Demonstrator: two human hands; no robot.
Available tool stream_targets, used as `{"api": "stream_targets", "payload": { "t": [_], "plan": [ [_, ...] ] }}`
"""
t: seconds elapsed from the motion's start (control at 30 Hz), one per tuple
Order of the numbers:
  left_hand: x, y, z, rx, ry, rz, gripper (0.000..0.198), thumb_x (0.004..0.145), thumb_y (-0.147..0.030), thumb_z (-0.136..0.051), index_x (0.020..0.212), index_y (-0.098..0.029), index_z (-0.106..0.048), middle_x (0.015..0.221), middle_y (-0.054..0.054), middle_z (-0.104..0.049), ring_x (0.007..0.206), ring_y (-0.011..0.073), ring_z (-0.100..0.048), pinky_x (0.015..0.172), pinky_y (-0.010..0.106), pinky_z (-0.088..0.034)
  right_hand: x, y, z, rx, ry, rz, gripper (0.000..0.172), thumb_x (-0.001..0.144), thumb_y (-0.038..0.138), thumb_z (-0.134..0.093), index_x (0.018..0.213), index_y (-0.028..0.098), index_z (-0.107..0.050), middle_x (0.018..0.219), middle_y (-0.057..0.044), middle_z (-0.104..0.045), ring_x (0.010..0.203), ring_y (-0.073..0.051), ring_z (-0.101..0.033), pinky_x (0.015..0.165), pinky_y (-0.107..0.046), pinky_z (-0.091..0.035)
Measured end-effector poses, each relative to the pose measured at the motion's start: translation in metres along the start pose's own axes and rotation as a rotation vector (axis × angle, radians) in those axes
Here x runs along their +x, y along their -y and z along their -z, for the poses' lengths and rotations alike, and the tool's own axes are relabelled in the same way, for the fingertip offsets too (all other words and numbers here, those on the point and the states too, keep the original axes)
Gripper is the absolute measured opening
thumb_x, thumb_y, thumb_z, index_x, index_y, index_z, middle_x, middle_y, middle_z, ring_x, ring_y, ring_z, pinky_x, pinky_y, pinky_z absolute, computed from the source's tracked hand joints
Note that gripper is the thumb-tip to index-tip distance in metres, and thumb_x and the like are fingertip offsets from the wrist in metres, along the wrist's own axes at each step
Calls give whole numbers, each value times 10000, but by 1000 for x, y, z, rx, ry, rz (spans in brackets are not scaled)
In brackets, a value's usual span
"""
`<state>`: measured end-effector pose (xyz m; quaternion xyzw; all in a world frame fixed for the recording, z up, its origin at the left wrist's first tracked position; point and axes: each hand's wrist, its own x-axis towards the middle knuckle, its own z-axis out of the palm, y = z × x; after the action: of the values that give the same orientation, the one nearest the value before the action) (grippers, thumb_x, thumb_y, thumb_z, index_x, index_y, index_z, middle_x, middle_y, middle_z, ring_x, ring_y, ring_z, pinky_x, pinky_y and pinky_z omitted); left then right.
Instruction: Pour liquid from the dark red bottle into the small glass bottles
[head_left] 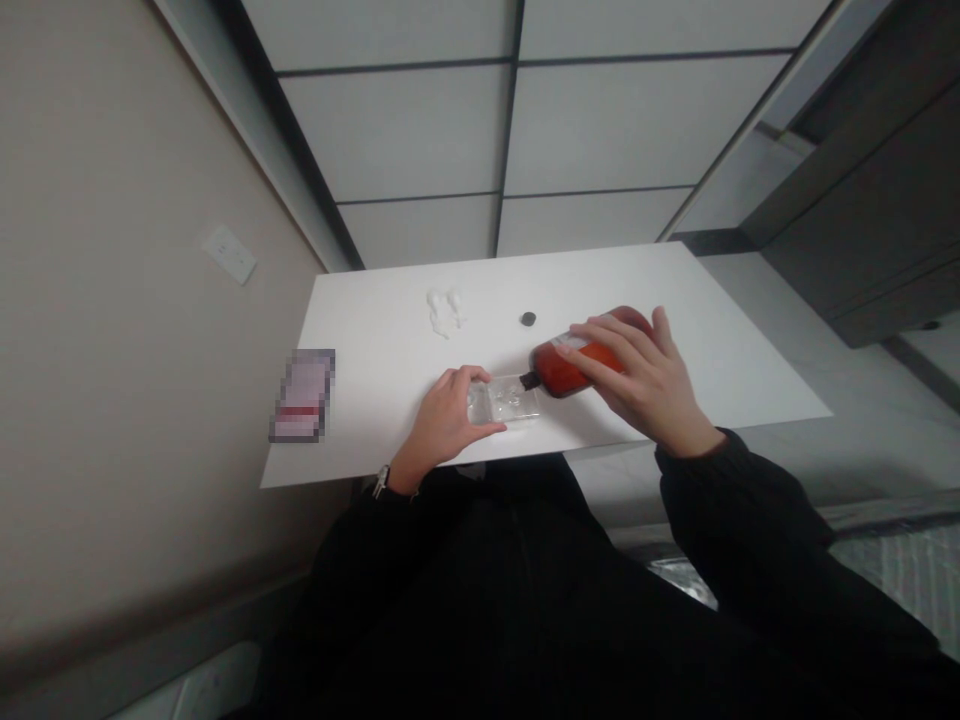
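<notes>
My left hand [452, 415] grips the left end of a clear plastic box [514, 402] by the front edge of the white table [360, 390]. In my right hand [637, 375] is a reddish-brown bottle [561, 372], tipped on its side with its dark neck pointing left. The mouth of the bottle is over the right part of the box. Whether liquid is flowing from it I cannot tell. A small dark round cap [529, 319] lies on the table behind the bottle.
White earphones with a cord [448, 312] lie towards the back of the table. A pixelated pinkish rectangular object [304, 395] sits at the left edge. A wall with a socket [230, 254] rises on the left, and a white panelled door [427, 130] stands behind the table.
</notes>
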<state>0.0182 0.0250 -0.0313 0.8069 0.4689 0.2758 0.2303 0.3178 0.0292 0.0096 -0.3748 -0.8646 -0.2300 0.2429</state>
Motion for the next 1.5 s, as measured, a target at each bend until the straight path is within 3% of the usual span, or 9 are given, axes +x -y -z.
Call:
{"api": "stream_targets", "payload": {
  "t": [0.13,0.8,0.97,1.13,1.5],
  "plan": [
    [0,1,0,-4,-4,1,653,717,-298,-946,1190,-250,-499,1234,63,-660,1157,297,-633,1006,457,-514,2,0,2,-19,1,23,736,943,-6,-593,1578,335,-446,1482,-79,-650,1387,-271,-589,1272,-654,-302],
    [0,0,0,3,0,11,649,719,-287,-945,1193,-246,-504,1240,60,-660,1151,289,-627,1018,452,-503,6,-2,6,-81,9,59,790,964,-3,-535,1615,399,-340,1474,-56,-654,1377,-246,-600,1239,-624,-379],
    [0,-1,0,1,5,19,653,710,-285,-951,1189,-246,-509,1236,60,-662,1155,293,-628,1012,449,-505,6,-4,4,-36,14,44,833,950,0,-541,1621,434,-308,1483,-47,-643,1376,-269,-596,1226,-690,-358],
    [0,-1,0,-2,12,20,654,717,-290,-947,1197,-246,-505,1242,63,-660,1159,292,-626,1013,449,-503,6,-5,6,-43,45,56,865,951,-9,-542,1635,444,-268,1500,-41,-634,1400,-254,-580,1253,-644,-343],
    [0,0,0,-10,2,10,649,714,-313,-942,1191,-257,-505,1236,58,-658,1154,300,-629,1009,461,-508,8,-5,2,55,62,40,878,929,-16,-591,1613,469,-331,1528,-21,-615,1398,-271,-584,1255,-699,-311]
  ]
}}
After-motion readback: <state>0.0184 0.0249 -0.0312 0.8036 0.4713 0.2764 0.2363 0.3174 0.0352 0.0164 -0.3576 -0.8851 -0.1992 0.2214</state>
